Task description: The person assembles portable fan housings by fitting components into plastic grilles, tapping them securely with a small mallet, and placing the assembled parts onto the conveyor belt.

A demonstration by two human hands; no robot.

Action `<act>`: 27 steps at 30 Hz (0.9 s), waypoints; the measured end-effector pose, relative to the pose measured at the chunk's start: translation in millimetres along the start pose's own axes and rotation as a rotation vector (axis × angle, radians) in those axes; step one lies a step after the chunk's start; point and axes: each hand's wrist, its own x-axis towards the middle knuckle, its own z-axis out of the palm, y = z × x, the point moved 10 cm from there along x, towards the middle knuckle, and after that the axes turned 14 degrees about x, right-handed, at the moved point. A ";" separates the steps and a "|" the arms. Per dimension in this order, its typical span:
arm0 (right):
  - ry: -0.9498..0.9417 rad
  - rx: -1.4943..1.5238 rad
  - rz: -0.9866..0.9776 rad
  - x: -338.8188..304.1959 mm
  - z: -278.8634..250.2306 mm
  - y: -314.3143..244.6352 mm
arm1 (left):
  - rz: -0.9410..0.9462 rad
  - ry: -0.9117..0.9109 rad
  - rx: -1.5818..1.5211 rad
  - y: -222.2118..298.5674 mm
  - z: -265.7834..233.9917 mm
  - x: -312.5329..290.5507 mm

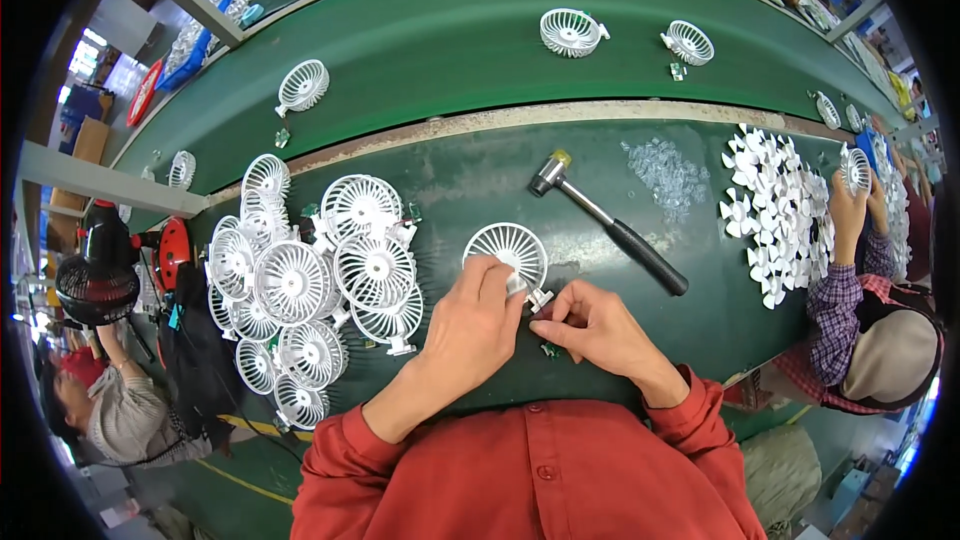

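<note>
A white round fan guard (pixel 507 240) with radial ribs lies on the green bench in front of me. My left hand (pixel 474 318) is closed over its near rim, fingertips pinching a small whitish piece (pixel 515 285) too covered to name. Beside it, my right hand (pixel 603 328) is closed at the guard's short white neck (pixel 540 298), thumb and forefinger on a small dark red piece (pixel 546 311). A small green circuit board (pixel 549 350) shows just below my right fingertips. Beyond my hands lies a mallet (pixel 622 230) with a black grip and a yellow-tipped head.
Several white fan guards (pixel 292 282) are heaped at left. Small clear parts (pixel 668 178) and white fan blades (pixel 775 210) lie in piles at right. A green conveyor belt (pixel 430 50) carrying guards runs across the far side. A co-worker (pixel 850 325) holds a guard at far right.
</note>
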 end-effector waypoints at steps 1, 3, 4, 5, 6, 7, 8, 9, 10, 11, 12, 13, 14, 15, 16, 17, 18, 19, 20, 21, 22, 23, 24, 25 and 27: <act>-0.032 0.095 0.067 0.3 5.5 6.2 | -0.021 0.013 0.044 -1.2 0.1 0.7; -0.037 0.140 0.092 1.7 10.2 9.1 | -0.046 0.025 0.090 -3.2 -1.1 2.9; -0.040 0.185 0.116 2.2 13.5 12.0 | -0.027 -0.019 0.103 -0.9 0.4 4.4; -0.038 0.185 0.118 2.7 16.0 14.1 | -0.006 -0.064 0.114 1.4 3.2 5.6; -0.003 0.161 0.034 4.5 14.7 9.5 | -0.006 -0.066 0.111 1.0 3.0 6.9; 0.032 0.137 -0.051 5.3 13.5 5.0 | 0.006 -0.079 0.112 1.6 4.3 8.1; 0.032 0.138 -0.050 6.4 17.0 8.6 | 0.017 -0.091 0.115 1.8 4.6 9.0; 0.111 -0.108 -0.245 3.8 14.3 -7.5 | 0.018 -0.093 0.114 0.4 4.7 9.2; 0.189 -0.355 -0.438 -3.6 16.4 -25.2 | 0.009 -0.077 0.094 -2.0 3.7 9.4; 0.207 -0.549 -0.479 -8.2 23.4 -33.8 | -0.003 -0.061 0.076 -4.6 2.5 9.2; 0.205 -0.549 -0.478 -7.4 24.5 -30.8 | -0.005 -0.061 0.076 -4.9 2.5 10.0; 0.222 -0.723 -0.567 -10.3 31.1 -33.7 | -0.033 -0.069 0.060 -7.2 2.9 11.2; 0.237 -0.899 -0.657 -14.0 38.7 -37.2 | -0.061 -0.075 0.045 -9.7 3.2 12.2; 0.235 -0.899 -0.656 -14.1 38.7 -37.0 | -0.063 -0.075 0.044 -10.6 3.2 12.6; 0.224 -0.953 -0.643 -13.4 40.2 -35.7 | -0.078 -0.082 0.033 -12.8 3.9 12.7; 0.213 -1.006 -0.629 -12.9 41.6 -34.1 | -0.094 -0.090 0.022 -15.0 4.9 12.1; 0.210 -1.006 -0.627 -13.0 40.9 -34.5 | -0.097 -0.091 0.022 -15.7 5.2 11.7; 0.192 -1.011 -0.621 -12.2 41.0 -34.5 | -0.110 -0.087 0.008 -17.4 5.0 11.3; 0.177 -1.018 -0.615 -11.9 41.0 -34.9 | -0.120 -0.082 -0.006 -18.3 4.7 11.4; 0.177 -1.018 -0.612 -12.1 40.3 -35.9 | -0.120 -0.084 -0.008 -18.3 4.8 11.7; 0.169 -1.024 -0.602 -11.9 40.1 -36.0 | -0.120 -0.080 -0.011 -18.2 4.5 12.2; 0.159 -1.030 -0.593 -10.8 40.3 -35.7 | -0.120 -0.076 -0.013 -18.9 4.3 12.5; 0.159 -1.029 -0.592 -10.5 40.1 -36.9 | -0.121 -0.077 -0.013 -19.5 4.5 12.8; 0.146 -1.024 -0.593 -10.1 40.7 -37.9 | -0.112 -0.077 -0.011 -19.1 4.7 13.3; 0.133 -1.017 -0.591 -9.4 41.4 -39.2 | -0.105 -0.080 -0.008 -18.5 5.6 13.2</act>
